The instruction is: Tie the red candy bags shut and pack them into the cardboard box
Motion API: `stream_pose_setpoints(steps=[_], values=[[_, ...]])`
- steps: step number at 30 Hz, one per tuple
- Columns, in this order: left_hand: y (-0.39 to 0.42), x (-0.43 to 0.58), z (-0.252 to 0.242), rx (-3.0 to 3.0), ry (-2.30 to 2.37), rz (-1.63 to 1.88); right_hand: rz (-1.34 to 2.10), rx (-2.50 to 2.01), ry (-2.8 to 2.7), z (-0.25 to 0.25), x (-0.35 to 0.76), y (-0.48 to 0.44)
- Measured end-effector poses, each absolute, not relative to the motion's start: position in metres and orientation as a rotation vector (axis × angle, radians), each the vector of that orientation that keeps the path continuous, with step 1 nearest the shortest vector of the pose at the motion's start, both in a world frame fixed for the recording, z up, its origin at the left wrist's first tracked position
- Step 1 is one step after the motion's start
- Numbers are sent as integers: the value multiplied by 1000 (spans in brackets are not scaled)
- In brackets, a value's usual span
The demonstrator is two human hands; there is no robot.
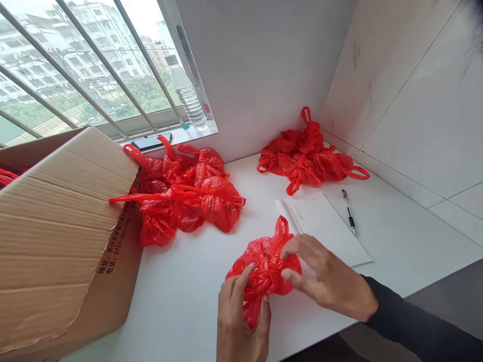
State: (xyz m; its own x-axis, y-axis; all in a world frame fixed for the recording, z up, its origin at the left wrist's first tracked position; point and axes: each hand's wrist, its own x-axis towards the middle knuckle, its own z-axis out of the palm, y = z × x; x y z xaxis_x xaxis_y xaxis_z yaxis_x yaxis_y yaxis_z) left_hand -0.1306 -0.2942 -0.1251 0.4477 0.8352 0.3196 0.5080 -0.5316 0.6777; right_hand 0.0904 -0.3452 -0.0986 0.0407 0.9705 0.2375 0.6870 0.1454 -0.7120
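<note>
- cardboard box point(56, 226) far left, red bag pile point(184, 193) beside it
- left hand point(241, 322) + right hand point(324, 276): fingers pinched shut on crumpled red bag point(264, 269), front-centre of white table point(181, 296)
- paper sheet point(324, 226), pen point(349, 211) to the right; 2nd bag pile point(307, 153) behind

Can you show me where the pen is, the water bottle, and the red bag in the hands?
Black-and-silver pen point(349, 213): head view, middle of its barrel.
Clear plastic water bottle point(186, 95): head view, on its ribbed body.
Crumpled red plastic bag point(265, 264): head view, on its bunched middle between the hands.
</note>
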Motion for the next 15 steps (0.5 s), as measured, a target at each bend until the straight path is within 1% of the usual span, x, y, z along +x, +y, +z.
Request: stream_pose_setpoints(steps=[3, 7, 15], values=[[-301, -129, -123, 2157, 1150, 849, 527, -1619, -1929, -99, 76, -347], [-301, -131, -112, 2072, 1158, 794, 539, -1641, -1939, -106, 75, -350], [-307, -124, -78, 1801, 1225, 781, 511, -1580, -1924, -97, 75, -356]])
